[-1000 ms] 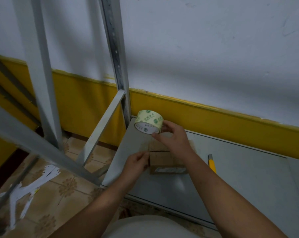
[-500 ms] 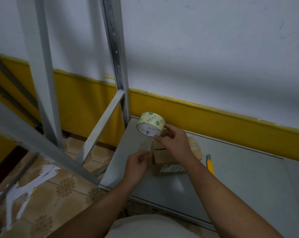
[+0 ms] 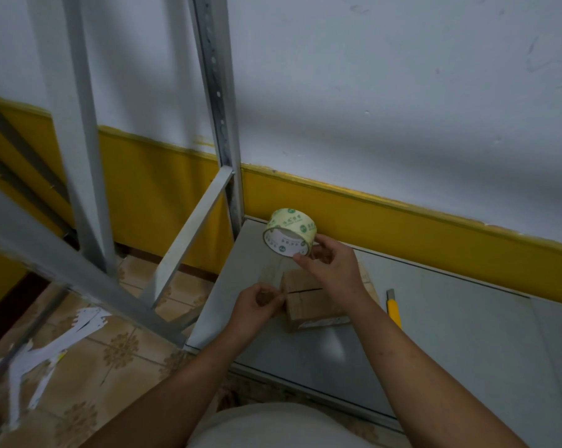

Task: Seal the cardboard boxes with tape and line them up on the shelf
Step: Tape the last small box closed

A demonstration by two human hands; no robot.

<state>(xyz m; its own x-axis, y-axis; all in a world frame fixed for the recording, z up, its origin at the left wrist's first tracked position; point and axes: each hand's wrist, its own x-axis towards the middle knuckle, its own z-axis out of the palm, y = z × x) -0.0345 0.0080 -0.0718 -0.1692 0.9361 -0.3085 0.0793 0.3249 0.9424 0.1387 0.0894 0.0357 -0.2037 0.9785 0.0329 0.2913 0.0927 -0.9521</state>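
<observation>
A small brown cardboard box (image 3: 308, 299) lies on the grey metal shelf (image 3: 450, 334), its top flaps closed with a dark seam showing. My right hand (image 3: 333, 270) holds a roll of clear tape (image 3: 289, 236) raised above the box's far left corner. A clear strip of tape (image 3: 274, 270) runs down from the roll to my left hand (image 3: 257, 305), which pinches its free end beside the box's left side. My right hand hides part of the box.
A yellow utility knife (image 3: 394, 310) lies on the shelf right of the box. Grey shelf uprights (image 3: 219, 101) and a diagonal brace (image 3: 189, 234) stand at the left. Torn white paper scraps (image 3: 47, 347) lie on the tiled floor below.
The tape roll has risen slightly away from the box, lengthening the strip. My left hand keeps pinching the tape end beside the box, which has turned a little.
</observation>
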